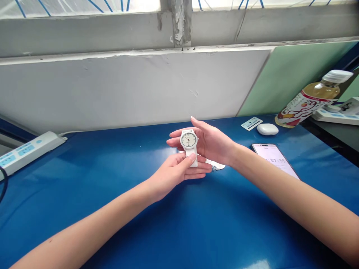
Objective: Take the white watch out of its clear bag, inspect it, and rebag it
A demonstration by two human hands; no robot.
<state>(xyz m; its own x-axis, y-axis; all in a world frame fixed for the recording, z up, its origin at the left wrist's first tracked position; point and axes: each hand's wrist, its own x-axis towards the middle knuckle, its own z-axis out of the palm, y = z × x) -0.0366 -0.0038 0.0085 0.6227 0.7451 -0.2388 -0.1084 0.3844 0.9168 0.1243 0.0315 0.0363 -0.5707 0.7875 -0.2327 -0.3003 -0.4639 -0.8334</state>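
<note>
And here's the watch point(189, 139), white from strap to case, held up over the middle of the tabletop point(117, 224), nearer the far edge than the viewer! The left hand point(178, 168) has it, thumb pressed on the lower strap, fingers stretched out underneath, so a firm pinch there. The dial faces up toward the camera, a pale disc with dark markings inside a white rim, the crown poking out on its right.

Over comes the right forearm from the other side, and the right hand point(210, 144) is open, palm showing, thumb pointing up, fingers reaching left behind the watch. Are those fingers touching it? Can't tell from this angle. Below the two hands, a flat white item point(218, 164) peeks out, mostly covered, its kind impossible to make out.

Off toward the right edge, a phone point(276, 158) lies face up, digits lit, "07:35" readable, its lower part tucked behind the right forearm. Farther back, just beside each other, a white rounded case point(267, 129) and a small printed card point(251, 123), the card close to the far edge. At the far right corner, a white-capped bottle point(305, 102) with a colourful label, amber liquid inside. And across at the far left corner, a white power strip point(30, 149)!
</note>
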